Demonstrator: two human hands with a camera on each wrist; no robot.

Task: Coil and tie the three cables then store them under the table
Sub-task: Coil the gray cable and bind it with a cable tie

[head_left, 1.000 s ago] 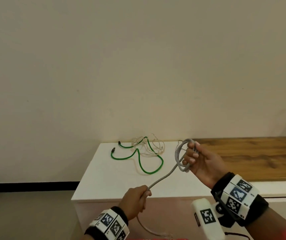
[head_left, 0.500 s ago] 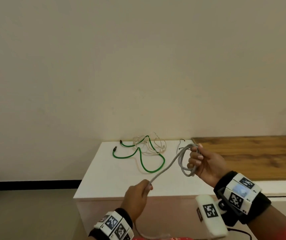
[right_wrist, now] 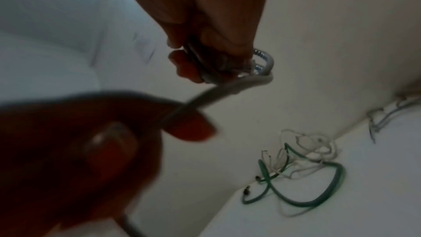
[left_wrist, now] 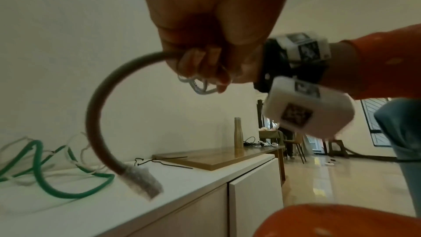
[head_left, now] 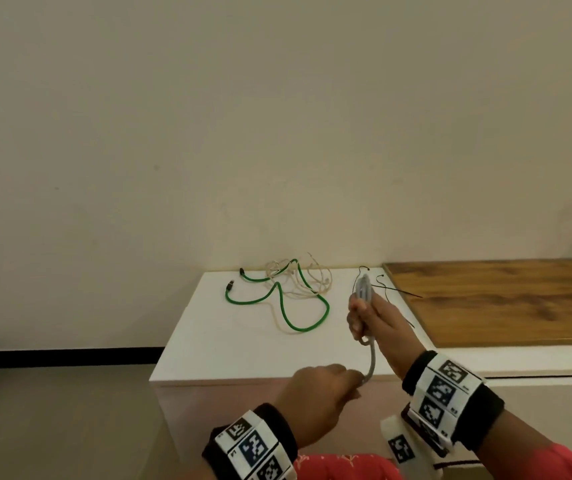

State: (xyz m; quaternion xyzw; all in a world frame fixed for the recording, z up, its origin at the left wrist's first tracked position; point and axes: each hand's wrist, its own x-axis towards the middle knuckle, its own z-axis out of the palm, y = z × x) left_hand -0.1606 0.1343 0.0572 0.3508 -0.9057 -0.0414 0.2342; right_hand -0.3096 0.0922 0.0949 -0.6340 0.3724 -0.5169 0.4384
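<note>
My right hand [head_left: 364, 318] grips a small coil of the grey cable [head_left: 363, 289], held upright and edge-on over the white table [head_left: 229, 351]. One grey strand drops from the coil to my left hand [head_left: 333, 386], which pinches it just in front of the table edge. In the left wrist view the cable's free end curves down to a clear plug [left_wrist: 142, 181]. In the right wrist view the coil [right_wrist: 262, 71] sits under my right fingers. The green cable [head_left: 288, 313] and a thin cream cable [head_left: 300, 277] lie tangled at the table's back.
Thin black ties [head_left: 393, 289] lie at the table's right side, by a wooden top [head_left: 502, 299]. A white cabinet door [left_wrist: 255, 195] shows below the tabletop. The wall runs close behind. Grey floor lies to the left.
My right hand has turned the coil edge-on and upright. My left hand has moved right and nearer the coil, so the strand between them is shorter and runs almost straight down.
</note>
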